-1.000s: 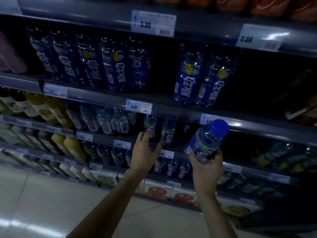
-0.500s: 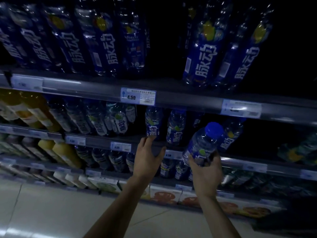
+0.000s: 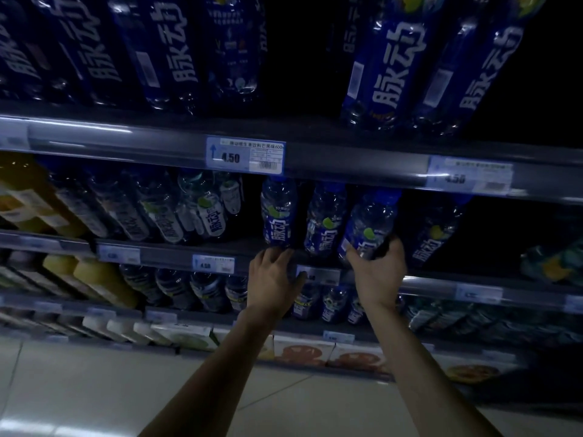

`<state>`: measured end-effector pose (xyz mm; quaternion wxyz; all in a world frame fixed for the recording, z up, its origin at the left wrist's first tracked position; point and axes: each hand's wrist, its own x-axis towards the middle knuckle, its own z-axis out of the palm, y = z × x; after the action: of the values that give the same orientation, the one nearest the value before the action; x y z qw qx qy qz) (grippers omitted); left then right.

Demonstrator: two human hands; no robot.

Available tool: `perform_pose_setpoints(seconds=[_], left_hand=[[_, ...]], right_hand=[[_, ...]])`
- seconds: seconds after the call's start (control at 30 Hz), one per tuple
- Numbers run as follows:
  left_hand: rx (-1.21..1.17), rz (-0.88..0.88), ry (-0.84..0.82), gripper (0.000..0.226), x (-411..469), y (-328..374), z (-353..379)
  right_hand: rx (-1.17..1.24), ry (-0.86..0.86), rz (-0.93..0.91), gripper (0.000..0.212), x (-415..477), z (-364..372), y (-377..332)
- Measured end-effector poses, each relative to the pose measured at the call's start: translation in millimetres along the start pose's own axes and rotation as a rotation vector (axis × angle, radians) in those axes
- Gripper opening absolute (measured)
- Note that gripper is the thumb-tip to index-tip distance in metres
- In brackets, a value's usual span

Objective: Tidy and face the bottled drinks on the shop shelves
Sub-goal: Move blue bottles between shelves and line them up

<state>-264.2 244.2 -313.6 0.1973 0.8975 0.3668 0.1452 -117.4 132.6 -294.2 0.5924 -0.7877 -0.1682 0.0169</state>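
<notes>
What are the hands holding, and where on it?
The right hand grips a blue-capped drink bottle by its lower body; the left hand holds nothing.

Two hands show, the left hand [image 3: 273,280] and the right hand [image 3: 380,275]. Four small blue bottles [image 3: 279,216] front the middle shelf [image 3: 167,257], the held bottle [image 3: 370,225] among them; above are two large blue bottles [image 3: 389,64] at right and at least four at left. Two 4.50 price tags [image 3: 245,156] sit on the upper rail [image 3: 347,165].

clear glossy plastic bottles [image 3: 279,212] (shiny blue labels), smooth metal-looking shelf rail [image 3: 347,162], paper price tag [image 3: 245,156]
</notes>
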Motion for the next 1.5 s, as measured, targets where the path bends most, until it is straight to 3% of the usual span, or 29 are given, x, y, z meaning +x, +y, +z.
perform_pose_setpoints(seconds=[0.37, 0.87, 1.43, 1.5], left_hand=[[0.086, 0.018, -0.026, 0.055, 4, -6, 16], [0.062, -0.058, -0.004, 0.049, 2, 1, 16], [-0.005, -0.129, 0.016, 0.045, 4, 11, 9], [-0.028, -0.127, 0.015, 0.043, 4, 11, 7]], right_hand=[[-0.058, -0.011, -0.001, 0.051, 28, 10, 11], [-0.097, -0.083, -0.015, 0.064, 26, 8, 20], [-0.081, -0.098, -0.014, 0.06, 25, 7, 17], [-0.095, -0.093, 0.007, 0.068, 22, 4, 17]])
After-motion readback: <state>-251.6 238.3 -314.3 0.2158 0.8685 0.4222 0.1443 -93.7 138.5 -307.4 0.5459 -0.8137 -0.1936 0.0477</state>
